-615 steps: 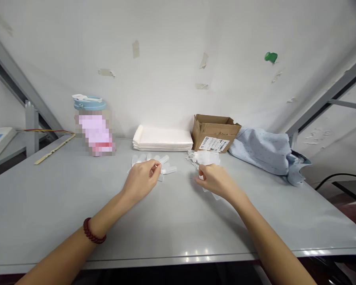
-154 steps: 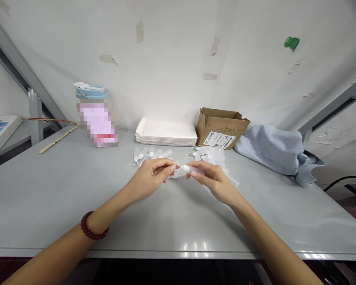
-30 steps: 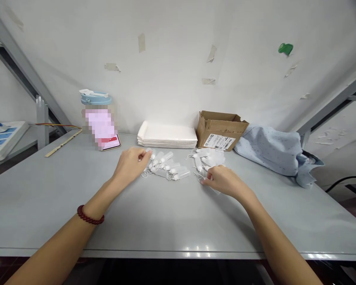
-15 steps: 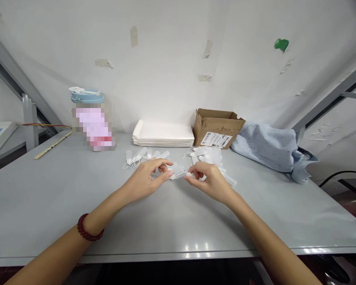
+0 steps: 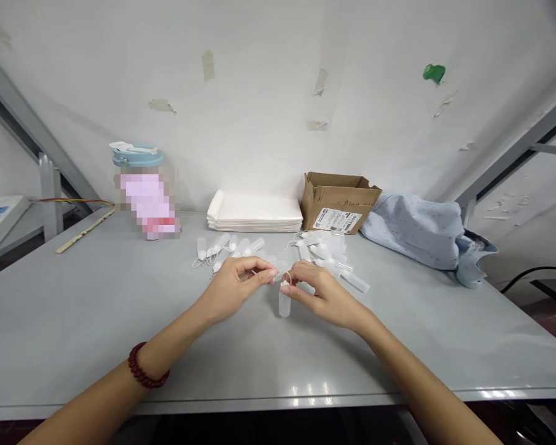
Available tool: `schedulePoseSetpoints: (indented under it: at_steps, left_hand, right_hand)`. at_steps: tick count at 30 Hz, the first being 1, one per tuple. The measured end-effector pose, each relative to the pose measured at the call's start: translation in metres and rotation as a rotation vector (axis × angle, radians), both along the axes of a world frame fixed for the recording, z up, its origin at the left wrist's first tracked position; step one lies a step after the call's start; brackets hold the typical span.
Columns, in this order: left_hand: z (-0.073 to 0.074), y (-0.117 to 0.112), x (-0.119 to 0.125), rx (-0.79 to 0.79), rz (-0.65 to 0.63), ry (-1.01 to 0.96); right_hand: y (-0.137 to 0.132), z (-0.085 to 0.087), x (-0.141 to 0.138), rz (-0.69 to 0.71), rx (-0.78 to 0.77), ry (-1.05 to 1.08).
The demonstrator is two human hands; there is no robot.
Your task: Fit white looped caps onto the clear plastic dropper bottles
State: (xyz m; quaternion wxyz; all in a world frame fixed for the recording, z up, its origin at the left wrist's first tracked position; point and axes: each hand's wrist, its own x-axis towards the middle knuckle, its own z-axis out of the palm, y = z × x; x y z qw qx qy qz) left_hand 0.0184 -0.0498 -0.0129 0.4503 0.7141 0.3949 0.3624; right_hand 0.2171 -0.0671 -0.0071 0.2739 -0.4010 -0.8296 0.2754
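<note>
A small translucent squeeze bottle [image 5: 284,304] hangs below the fingertips of my right hand [image 5: 322,290], which pinch it at its white cap. A thin white loop [image 5: 289,275] rises from the cap. My left hand [image 5: 241,284] is closed in a pinch just left of the bottle, with a small whitish bit at its fingertips that I cannot make out. Similar bottles [image 5: 254,247] with white caps and thin loops lie behind my left hand. A larger pile of them [image 5: 327,247] lies behind my right hand, partly hidden by it.
White padded envelopes [image 5: 259,213] are stacked against the wall, beside an open cardboard box [image 5: 333,201]. To the right lies a light blue cloth [image 5: 412,232]. A blue-lidded, blurred container [image 5: 138,156] and a wooden strip [image 5: 86,230] are at the left on the grey table [image 5: 241,358].
The bottle at my right hand now hangs upright below the fingers. My left hand has moved slightly right and its fingertips have closed together. The camera view has shifted a little.
</note>
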Motion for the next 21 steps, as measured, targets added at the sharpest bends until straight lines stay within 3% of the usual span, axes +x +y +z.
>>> schedulePoseSetpoints:
  at_steps: [8,21]
  left_hand:
    - [0.0015,-0.0048,0.0047,-0.108,-0.023,-0.152]
    - [0.0032,-0.0079,0.003,-0.119,-0.107,-0.104]
  right_hand:
    - [-0.0038,0.003,-0.0023,0.085,-0.207,0.099]
    - [-0.0068,0.0048,-0.0032,0.093,-0.23,0.098]
